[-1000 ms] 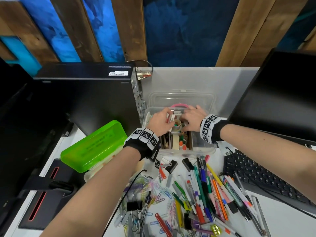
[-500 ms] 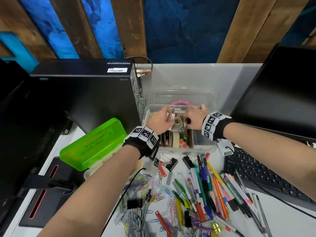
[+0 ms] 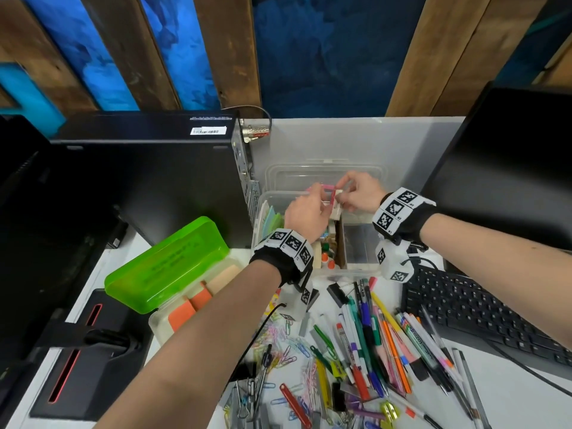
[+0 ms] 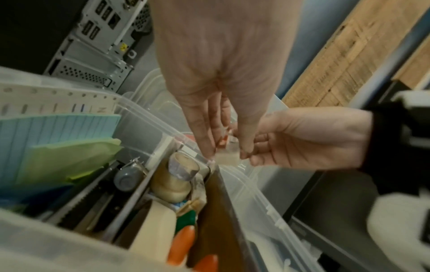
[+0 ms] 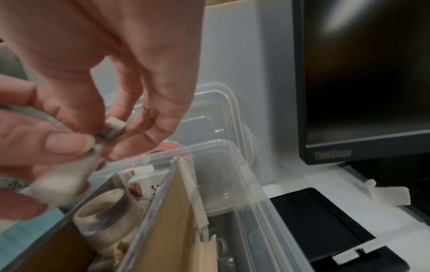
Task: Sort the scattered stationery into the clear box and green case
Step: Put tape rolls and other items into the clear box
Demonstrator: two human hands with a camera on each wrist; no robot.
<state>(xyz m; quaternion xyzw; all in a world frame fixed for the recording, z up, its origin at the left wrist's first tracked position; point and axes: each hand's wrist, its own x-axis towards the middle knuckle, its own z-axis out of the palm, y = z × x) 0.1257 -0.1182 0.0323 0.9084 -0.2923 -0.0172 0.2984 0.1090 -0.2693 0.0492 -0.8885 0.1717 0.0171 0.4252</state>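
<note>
The clear box [image 3: 362, 269] stands open at the back of the desk, with dividers, tape rolls [image 4: 177, 180] and sticky notes [image 3: 270, 218] inside. Both hands are raised over its back rim. My left hand [image 3: 322, 198] and right hand [image 3: 342, 196] together pinch a small whitish item with a pink part [image 3: 331, 201]. The left wrist view shows the item [image 4: 229, 159] between my left fingertips [image 4: 207, 147]. In the right wrist view my fingers [image 5: 130, 117] pinch its pale block [image 5: 115, 127]. The green case [image 3: 167, 264] lies open at the left with erasers inside.
Pens and markers [image 3: 371, 335], paper clips [image 3: 288, 345] and binder clips lie scattered on the near desk. A black computer tower [image 3: 139, 174] stands left of the box, a monitor [image 3: 510, 165] and keyboard [image 3: 479, 311] to the right. The box lid [image 3: 325, 171] leans behind the box.
Both hands have risen from among the tape rolls inside the box to its back rim, bringing the small whitish and pink item up with them.
</note>
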